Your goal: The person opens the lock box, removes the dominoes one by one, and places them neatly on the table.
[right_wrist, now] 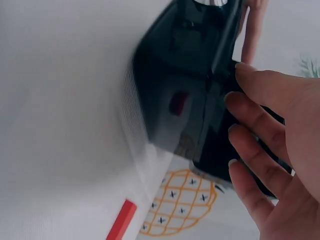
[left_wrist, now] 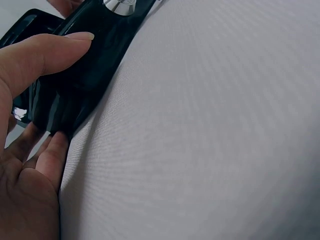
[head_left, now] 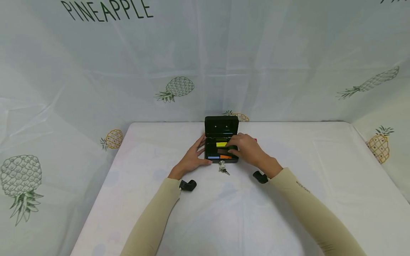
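Observation:
A small black cash box (head_left: 221,127) stands on the table with its lid raised. Inside lie a yellow strip (head_left: 221,144), a brown strip (head_left: 223,151), a blue strip (head_left: 213,157) and an orange strip (head_left: 225,156). Keys (head_left: 224,169) hang from the lock at its front. My left hand (head_left: 192,158) grips the box's left front corner, thumb (left_wrist: 60,50) on the front face and fingers round the side. Over the box's right side reaches my right hand (head_left: 248,148), fingertips (right_wrist: 235,100) spread at the inner edge, nothing visible between them.
A red strip (right_wrist: 121,220) lies on the table right of the box, mostly behind the right hand in the head view. White cloth covers the table (head_left: 224,213). A pineapple-printed curtain (head_left: 272,71) hangs close behind the box.

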A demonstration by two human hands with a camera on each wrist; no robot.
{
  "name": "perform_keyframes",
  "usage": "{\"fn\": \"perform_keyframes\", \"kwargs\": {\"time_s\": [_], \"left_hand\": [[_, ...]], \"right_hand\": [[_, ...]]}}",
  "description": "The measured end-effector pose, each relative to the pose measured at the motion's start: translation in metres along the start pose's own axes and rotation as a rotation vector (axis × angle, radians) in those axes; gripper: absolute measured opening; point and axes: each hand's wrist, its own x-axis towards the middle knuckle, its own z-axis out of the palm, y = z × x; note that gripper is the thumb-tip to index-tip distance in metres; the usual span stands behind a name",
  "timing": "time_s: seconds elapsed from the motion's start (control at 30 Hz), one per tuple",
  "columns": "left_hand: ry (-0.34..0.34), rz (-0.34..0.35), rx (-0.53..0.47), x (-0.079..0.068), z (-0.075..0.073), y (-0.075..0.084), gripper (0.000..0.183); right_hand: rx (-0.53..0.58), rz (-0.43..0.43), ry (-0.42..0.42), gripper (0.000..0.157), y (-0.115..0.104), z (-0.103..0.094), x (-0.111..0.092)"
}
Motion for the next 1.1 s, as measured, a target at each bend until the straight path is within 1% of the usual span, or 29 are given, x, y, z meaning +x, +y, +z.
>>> {"fn": "perform_keyframes", "kwargs": {"time_s": [0.27,0.47,0.57,0.77,0.97,1.1], "left_hand": [[-0.008,0.011,-0.014,0.001,-0.001,-0.002,0.119],[-0.017,0.018,-0.022,0.001,-0.003,-0.002,0.12],[-0.017,0.017,-0.02,0.002,-0.003,-0.003,0.119],[-0.011,0.003,-0.01,0.002,-0.002,-0.002,0.119],[-0.012,-0.003,-0.007,0.003,-0.001,-0.003,0.12],[-0.013,-0.005,-0.011,0.002,-0.001,-0.004,0.119]], "right_hand": [[0.032,-0.033,-0.083,0.022,-0.004,0.014,0.014],[0.084,-0.057,-0.135,0.026,-0.008,0.018,0.025],[0.09,-0.056,-0.165,0.026,-0.008,0.02,0.029],[0.108,-0.059,-0.195,0.024,-0.007,0.025,0.036],[0.105,-0.05,-0.235,0.026,-0.008,0.029,0.038],[0.105,-0.054,-0.244,0.026,-0.009,0.03,0.04]]}}
